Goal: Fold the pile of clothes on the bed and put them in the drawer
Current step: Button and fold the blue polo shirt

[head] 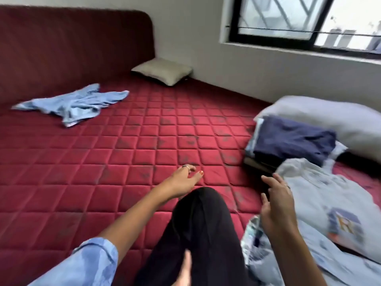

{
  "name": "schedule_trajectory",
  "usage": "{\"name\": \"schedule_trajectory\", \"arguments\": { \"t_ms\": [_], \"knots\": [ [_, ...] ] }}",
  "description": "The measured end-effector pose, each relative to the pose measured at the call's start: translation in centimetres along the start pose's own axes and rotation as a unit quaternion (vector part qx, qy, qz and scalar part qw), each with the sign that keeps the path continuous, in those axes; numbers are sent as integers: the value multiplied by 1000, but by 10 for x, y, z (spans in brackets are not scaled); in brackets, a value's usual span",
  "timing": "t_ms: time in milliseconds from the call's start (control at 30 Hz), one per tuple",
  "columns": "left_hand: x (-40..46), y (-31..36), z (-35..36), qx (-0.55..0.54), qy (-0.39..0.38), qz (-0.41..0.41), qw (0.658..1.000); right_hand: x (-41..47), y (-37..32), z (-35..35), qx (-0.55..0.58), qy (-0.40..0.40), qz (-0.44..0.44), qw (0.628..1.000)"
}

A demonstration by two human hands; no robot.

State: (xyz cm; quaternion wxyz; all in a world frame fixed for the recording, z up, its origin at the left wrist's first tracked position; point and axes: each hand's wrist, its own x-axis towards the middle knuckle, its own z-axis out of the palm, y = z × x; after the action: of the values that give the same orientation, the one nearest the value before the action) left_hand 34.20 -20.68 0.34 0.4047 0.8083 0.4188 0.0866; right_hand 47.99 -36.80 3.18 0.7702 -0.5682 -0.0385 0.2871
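Across the red quilted bed [144, 129], well apart from both hands, a crumpled light-blue garment [70, 104] lies unfolded near the dark red headboard [72, 44], up and to the left of the person. Its long axis runs roughly left to right, parallel to the headboard, with 1 tapered end pointing right toward the small beige cushion [162, 71]. The left hand [185, 178] reaches forward over the mattress with fingers loosely spread and holding nothing; it hovers just above or lightly on the quilting, and I cannot tell which. The right hand [276, 207] is also empty, fingers relaxed and apart, held just beside the pale grey printed garment [321, 205] that lies spread at the person's right. Beyond that garment sits a folded stack with a navy piece [292, 139] on top, resting against a grey pillow [329, 114]. Of the 2 hands, the left is clearly nearer the blue garment, which lies diagonally ahead and to its left; reaching it would likely call for leaning forward, since the black-trousered knee [202, 219] sits between the arms. The right hand is far closer to the grey printed garment, almost touching its edge, so that piece looks like the easier next pick for folding. No drawer shows in view, and motion blur softens the garment at right.
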Motion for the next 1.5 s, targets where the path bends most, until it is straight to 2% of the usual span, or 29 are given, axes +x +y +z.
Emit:
{"name": "schedule_trajectory", "arguments": {
  "t_ms": [67, 167, 267, 433, 667, 800, 900, 1033, 1133, 1200, 1300, 1333, 1500],
  "knots": [
    [3, -14, -26, 3, 25, -19, 999, 11, 12, 41, -62, -59, 4, 996],
    [10, -37, -62, 8, 67, -36, 997, 21, 32, 106, -96, -111, 23, 989],
    [22, -72, -107, 10, 115, -68, 991, 29, 65, 179, -157, -214, 26, 964],
    [57, -177, -190, 79, 170, -120, 975, 50, 141, 299, -299, -338, 20, 892],
    [107, -368, -290, 192, 266, -222, 918, 100, 262, 453, -460, -423, -106, 774],
    [115, -456, -313, 288, 297, -249, 876, 136, 312, 529, -536, -455, -154, 694],
    [125, -500, -309, 273, 325, -281, 861, 159, 345, 594, -567, -468, -211, 644],
    [129, -514, -290, 260, 374, -273, 847, 177, 387, 665, -567, -488, -288, 598],
    [129, -511, -288, 253, 366, -290, 847, 177, 413, 709, -588, -501, -329, 543],
    [132, -512, -291, 246, 365, -299, 847, 180, 430, 743, -599, -492, -362, 517],
    [134, -512, -290, 236, 349, -319, 849, 183, 455, 779, -633, -474, -405, 459],
    [133, -514, -290, 236, 343, -327, 848, 185, 464, 790, -643, -472, -403, 448],
    [132, -516, -286, 246, 337, -318, 851, 205, 485, 832, -663, -431, -397, 465]
  ]
}}
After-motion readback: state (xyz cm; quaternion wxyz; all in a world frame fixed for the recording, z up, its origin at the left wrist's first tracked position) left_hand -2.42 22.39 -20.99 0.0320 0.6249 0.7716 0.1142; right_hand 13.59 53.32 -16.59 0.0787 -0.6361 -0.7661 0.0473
